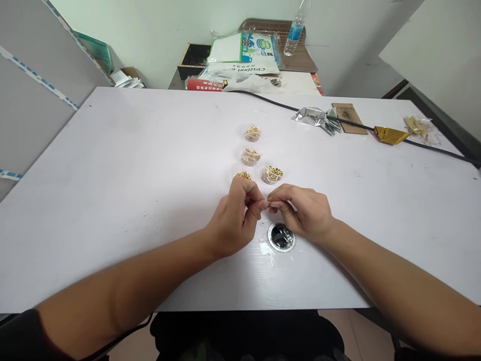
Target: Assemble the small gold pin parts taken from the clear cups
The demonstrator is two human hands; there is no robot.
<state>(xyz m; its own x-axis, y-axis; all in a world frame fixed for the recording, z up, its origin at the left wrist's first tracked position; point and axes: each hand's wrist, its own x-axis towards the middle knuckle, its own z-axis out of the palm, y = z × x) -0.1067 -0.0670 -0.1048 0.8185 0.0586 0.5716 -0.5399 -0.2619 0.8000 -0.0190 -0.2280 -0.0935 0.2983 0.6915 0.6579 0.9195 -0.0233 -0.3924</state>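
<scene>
the fingertips of both hands meet low over the white tabletop (131, 145). the left hand (235, 215) has its thumb and index finger brought together in a pinch; whether anything sits between them, one cannot tell. the right hand (308, 210) is closed in a pinch too, thumb against index finger, and a small gold-coloured piece (269, 203) peeks out at its tips, right where the two hands come together. what exactly the piece is, it is too small to tell.

just beyond the knuckles, four clear-wrapped heaps of small gold-coloured pieces stand on the table: the nearest left heap (243, 175) is partly hidden behind the left hand, the right heap (272, 174) sits just beyond the right hand, and the middle heap (250, 157) and the farthest heap (253, 133) line up behind.

on the near side, just below the right hand, there's a round black table insert (281, 237) with a silver rim, and clear film (267, 250) beside it.

farther out, a black cable (274, 103) runs along the back right, past a silver foil packet (313, 116), a cardboard piece (349, 118) and a gold foil packet (391, 135). behind the table, a clear plastic bottle (295, 34) stands upright on a brown tray (300, 61), next to printed plastic packaging (257, 47).
</scene>
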